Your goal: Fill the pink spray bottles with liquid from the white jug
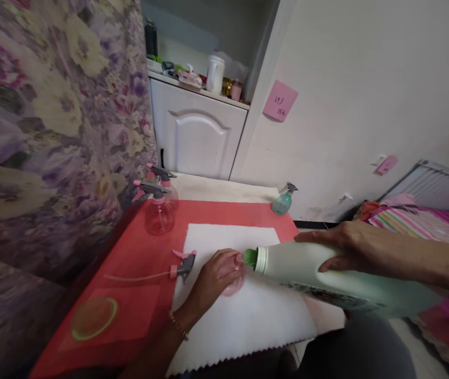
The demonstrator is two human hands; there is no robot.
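Note:
My left hand is wrapped around a small see-through pink spray bottle that has no spray head on it and stands on a white sheet. A large pale green jug lies tilted in my right hand, its green spout right at the small bottle's neck. Whether liquid flows between them I cannot tell. Left of my left hand, a grey and pink spray head lies on its side, its thin tube pointing left. A round piece with a yellow-green rim rests near the table's left front.
Two pink spray bottles with heads stand at the back left of the red-covered table. A teal spray bottle is at the back right corner. A floral curtain hangs along the left; a white cabinet stands behind.

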